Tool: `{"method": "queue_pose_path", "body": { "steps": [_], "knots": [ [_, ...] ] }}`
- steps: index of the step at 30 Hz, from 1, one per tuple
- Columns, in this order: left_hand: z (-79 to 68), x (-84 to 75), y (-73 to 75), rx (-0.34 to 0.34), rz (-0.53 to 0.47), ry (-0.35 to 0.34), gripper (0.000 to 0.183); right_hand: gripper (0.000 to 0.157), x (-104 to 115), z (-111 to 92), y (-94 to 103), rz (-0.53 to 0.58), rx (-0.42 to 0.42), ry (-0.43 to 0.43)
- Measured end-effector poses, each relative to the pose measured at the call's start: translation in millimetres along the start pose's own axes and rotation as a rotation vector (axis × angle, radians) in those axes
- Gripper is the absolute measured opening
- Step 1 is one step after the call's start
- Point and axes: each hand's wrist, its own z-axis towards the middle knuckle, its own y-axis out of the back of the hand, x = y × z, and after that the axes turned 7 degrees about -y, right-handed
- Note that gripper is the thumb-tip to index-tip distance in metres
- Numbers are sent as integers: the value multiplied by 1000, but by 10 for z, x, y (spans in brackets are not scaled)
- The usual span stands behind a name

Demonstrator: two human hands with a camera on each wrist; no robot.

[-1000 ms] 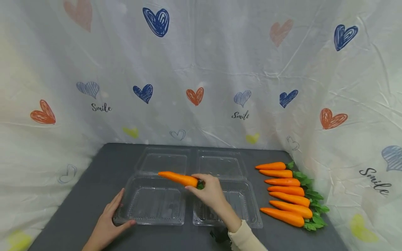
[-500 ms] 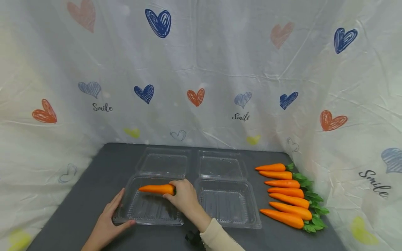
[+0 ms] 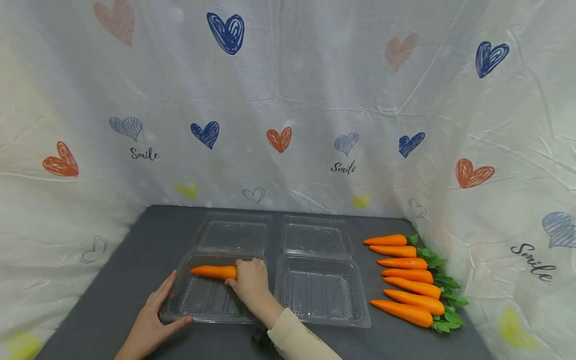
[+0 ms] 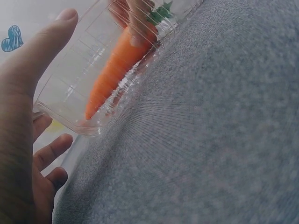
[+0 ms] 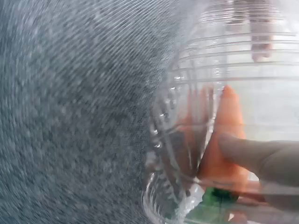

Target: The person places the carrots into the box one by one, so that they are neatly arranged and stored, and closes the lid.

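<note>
My right hand (image 3: 254, 287) grips a carrot (image 3: 213, 271) by its thick leafy end, low inside the left clear plastic container (image 3: 198, 302). The carrot's tip points left. In the right wrist view, the thumb presses along the carrot (image 5: 229, 116), above its green top (image 5: 215, 203). Through the container wall in the left wrist view, the carrot (image 4: 114, 70) slants close over the bottom. My left hand (image 3: 150, 317) rests at the container's front left corner, its fingers straight along the left side and its thumb at the front edge.
A second clear container (image 3: 321, 295) stands to the right with nothing in it. Both lids are folded back, the left lid (image 3: 236, 235) and the right lid (image 3: 317, 237). Several carrots (image 3: 407, 276) lie in a row on the dark table (image 3: 135, 260), leaves to the right. Behind hangs a heart-print curtain (image 3: 310, 100).
My right hand has carried the carrot left from between the two containers and down into the left one, turning it nearly level. The left hand has stayed at the corner.
</note>
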Motion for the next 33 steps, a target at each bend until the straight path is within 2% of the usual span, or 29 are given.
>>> {"method": "queue_pose_path", "body": {
  "steps": [6,11,15,19,23,28,30,33],
  "knots": [
    [21,-24,9,16,-33,12,121,44,19,6,9,-34,-1,0],
    [30,-31,16,36,-56,18,121,49,9,-1,106,-40,22,-9],
    [32,-26,16,41,-43,26,121,52,-41,-32,278,55,40,-26],
    [25,-25,16,49,-43,31,121,55,-166,-133,517,227,49,-57],
    [20,-30,18,70,-58,47,119,53,-414,-288,760,364,52,-39],
    [20,-34,17,90,-62,73,119,51,-900,-556,993,445,43,-14],
    [21,-33,18,95,-62,78,119,47,-1123,-675,1059,472,7,-33],
    [26,-25,24,93,-58,73,119,44,-1472,-852,1129,486,-94,-59]
  ]
}}
